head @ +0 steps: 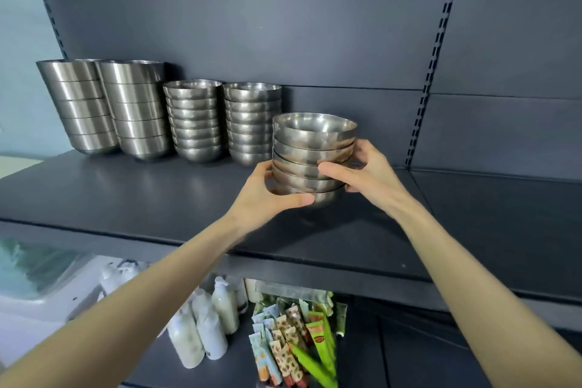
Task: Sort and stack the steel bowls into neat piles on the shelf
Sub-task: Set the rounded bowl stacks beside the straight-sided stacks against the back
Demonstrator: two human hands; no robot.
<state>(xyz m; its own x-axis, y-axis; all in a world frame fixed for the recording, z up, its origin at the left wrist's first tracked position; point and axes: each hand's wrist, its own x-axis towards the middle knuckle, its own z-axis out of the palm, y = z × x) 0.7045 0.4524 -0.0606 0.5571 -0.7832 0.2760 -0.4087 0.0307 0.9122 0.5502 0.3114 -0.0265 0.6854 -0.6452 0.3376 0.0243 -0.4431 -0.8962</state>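
Both hands, left (267, 190) and right (362, 173), grip the bowl stack (311, 151)

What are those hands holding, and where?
A stack of bowls, gripped by its sides: the left hand low on the left, the right hand around the middle on the right.

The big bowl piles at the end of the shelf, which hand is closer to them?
Left. The left hand grips the bowl stack on the side facing the big bowl piles; the right hand grips its far side.
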